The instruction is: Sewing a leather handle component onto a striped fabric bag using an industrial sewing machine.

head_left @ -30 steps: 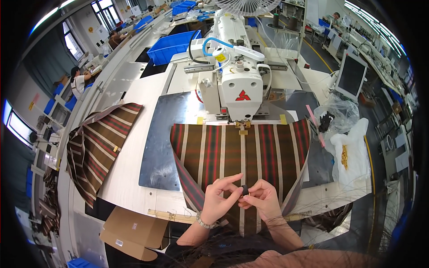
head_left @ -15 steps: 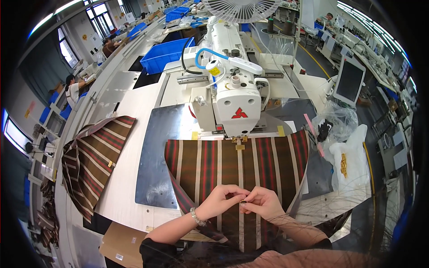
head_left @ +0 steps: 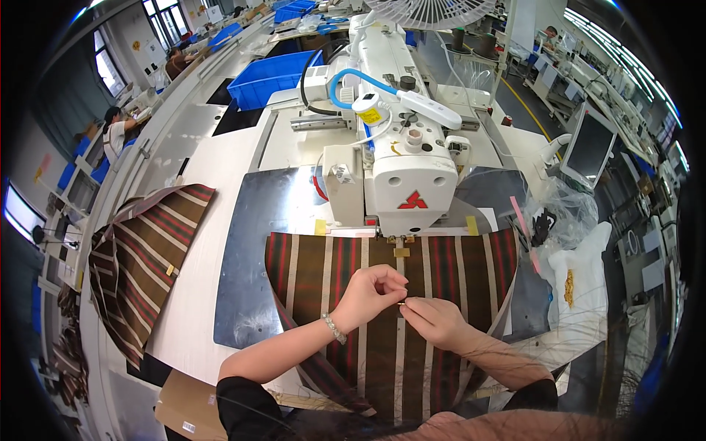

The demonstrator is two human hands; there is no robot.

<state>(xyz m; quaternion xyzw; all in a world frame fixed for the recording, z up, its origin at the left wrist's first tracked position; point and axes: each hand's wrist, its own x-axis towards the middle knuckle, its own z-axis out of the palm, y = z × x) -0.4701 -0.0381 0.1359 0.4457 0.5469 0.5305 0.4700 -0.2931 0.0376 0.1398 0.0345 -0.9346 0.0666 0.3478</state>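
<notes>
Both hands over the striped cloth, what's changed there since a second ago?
The left hand and right hand have moved forward over the striped cloth, closer to the sewing machine. The dark piece seen between them earlier no longer shows clearly; a small gold-coloured piece does. Any letting go is unclear. That cloth and the folded cloth at left stayed.

On the far left we see an open blue bin (head_left: 254, 94). Farther left, a person (head_left: 115, 140) in a light top faces a bench, with a dark curtain (head_left: 66, 95) and a bright window (head_left: 109, 62) beyond. A pale fan (head_left: 434, 11) is cut off at the far edge. On our right we have a dark screen (head_left: 590, 147) in a pale frame and, nearer, a crumpled clear plastic bag (head_left: 577, 209). A yellow floor line (head_left: 524, 109) runs off to the far right, toward what are probably more workbenches. Near left we find a brown cardboard box (head_left: 187, 404).
</notes>
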